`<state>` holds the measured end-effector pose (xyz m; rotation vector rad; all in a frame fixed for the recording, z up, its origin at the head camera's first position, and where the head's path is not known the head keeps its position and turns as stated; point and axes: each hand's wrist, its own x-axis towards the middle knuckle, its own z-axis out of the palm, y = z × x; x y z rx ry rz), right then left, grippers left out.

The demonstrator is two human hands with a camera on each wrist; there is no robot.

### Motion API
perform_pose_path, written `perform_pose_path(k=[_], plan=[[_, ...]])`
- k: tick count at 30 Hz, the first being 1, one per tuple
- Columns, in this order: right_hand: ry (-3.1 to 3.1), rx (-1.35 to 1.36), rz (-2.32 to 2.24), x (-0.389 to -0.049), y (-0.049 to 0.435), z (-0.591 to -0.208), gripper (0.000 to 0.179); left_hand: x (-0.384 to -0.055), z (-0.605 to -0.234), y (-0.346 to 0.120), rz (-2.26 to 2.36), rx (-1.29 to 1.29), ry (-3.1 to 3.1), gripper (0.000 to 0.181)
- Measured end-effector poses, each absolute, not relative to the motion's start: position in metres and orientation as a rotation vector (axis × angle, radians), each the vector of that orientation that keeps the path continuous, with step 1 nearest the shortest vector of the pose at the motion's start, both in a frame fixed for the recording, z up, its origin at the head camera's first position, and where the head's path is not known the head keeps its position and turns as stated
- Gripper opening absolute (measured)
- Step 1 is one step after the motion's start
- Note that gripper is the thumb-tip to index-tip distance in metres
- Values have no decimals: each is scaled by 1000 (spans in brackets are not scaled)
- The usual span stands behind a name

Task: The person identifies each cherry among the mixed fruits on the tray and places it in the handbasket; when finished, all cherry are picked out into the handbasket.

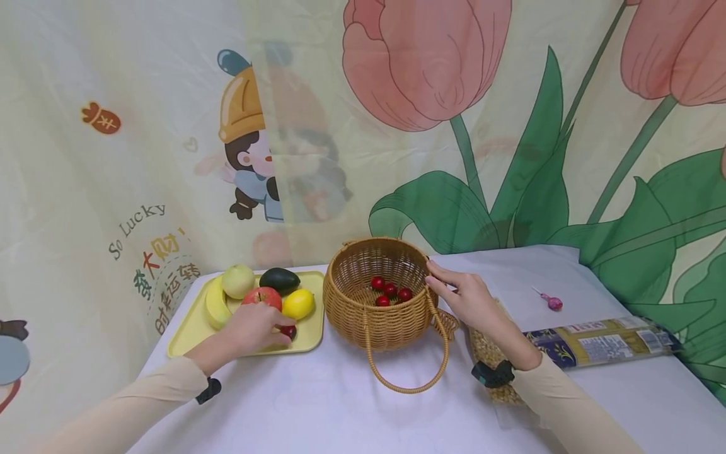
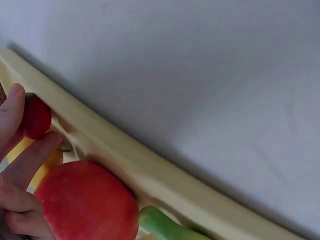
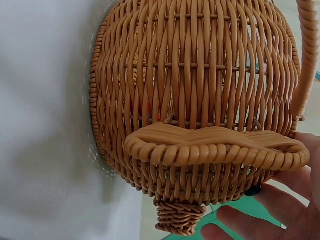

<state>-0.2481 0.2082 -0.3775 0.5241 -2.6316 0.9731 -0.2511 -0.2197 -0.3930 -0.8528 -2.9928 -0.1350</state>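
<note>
My left hand (image 1: pixel 258 328) reaches over a yellow tray (image 1: pixel 184 343) and pinches a dark red cherry (image 2: pixel 37 117) between thumb and finger. Close beside it on the tray are a red apple (image 2: pixel 90 202), a lemon (image 1: pixel 299 304), bananas (image 1: pixel 216 306), an avocado (image 1: pixel 279 279) and a pale green round fruit (image 1: pixel 238 281). My right hand (image 1: pixel 467 301) touches the right rim of a wicker basket (image 1: pixel 374 328), its fingers mostly straight along the side in the right wrist view. Several cherries (image 1: pixel 390 290) lie inside the basket. Its handle (image 1: pixel 408 389) hangs down in front.
A bag of pale grains or nuts (image 1: pixel 484 347) lies partly under my right forearm. Farther right are a long printed food packet (image 1: pixel 601 343) and a pink-wrapped lollipop (image 1: pixel 553 302). A patterned curtain (image 1: pixel 306 113) hangs behind the white-covered table (image 1: pixel 295 403).
</note>
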Motion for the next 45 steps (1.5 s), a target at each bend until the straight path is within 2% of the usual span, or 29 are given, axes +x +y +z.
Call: perform_pose_path(k=[30, 37, 45], plan=[[-2633, 507, 947, -249, 208, -378, 49, -251, -396, -226, -376, -823, -3023, 36], [-2629, 513, 959, -248, 207, -378, 48, -242, -380, -236, -440, -783, -3026, 32], [-2638, 499, 964, -247, 207, -378, 49, -231, -349, -242, -531, -853, -3017, 39]])
